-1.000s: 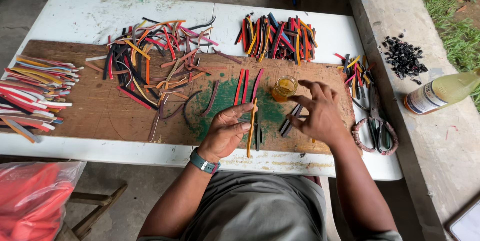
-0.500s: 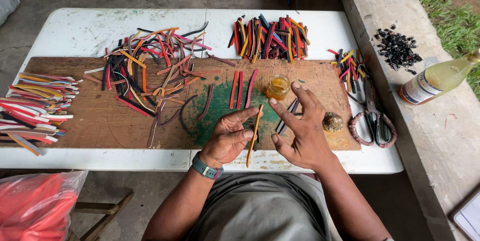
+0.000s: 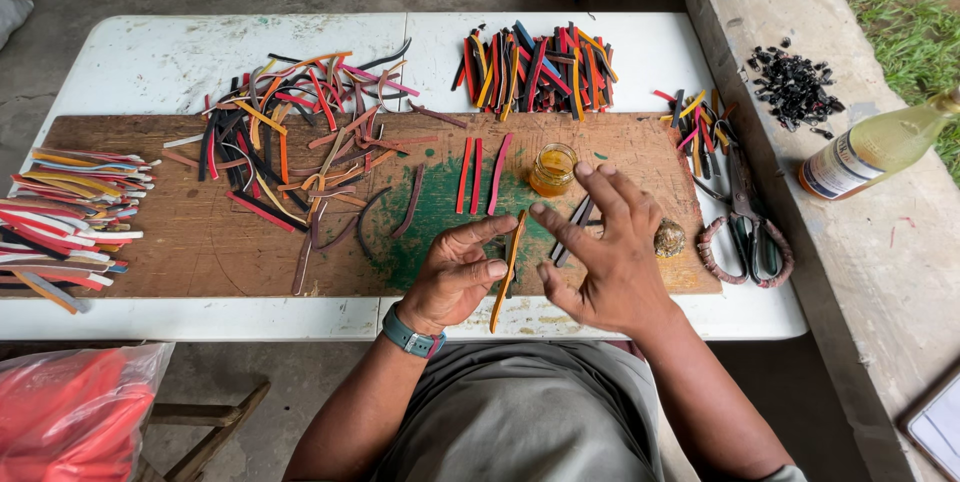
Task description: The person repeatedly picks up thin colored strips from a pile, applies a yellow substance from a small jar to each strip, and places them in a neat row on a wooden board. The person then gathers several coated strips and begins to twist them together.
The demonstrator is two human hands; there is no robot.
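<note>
While left hand (image 3: 455, 277) fingers pinch an orange strip (image 3: 508, 270), right hand (image 3: 608, 257) spread open, glue jar (image 3: 552, 170) beyond, scissors (image 3: 745, 232) beside.

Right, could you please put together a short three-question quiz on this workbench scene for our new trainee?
1. True or false: the left hand holds an orange strip.
2. Which thing stands on the wooden board just beyond the right hand?
A. a small jar of yellow liquid
B. a pair of scissors
C. a red bag
3. Fill in: the scissors lie to the ______ of the right hand.

Key:
1. True; the strip is pinched between the fingers, and the open right hand is not gripping it.
2. A, the small jar.
3. Right, at the board's edge.
</note>
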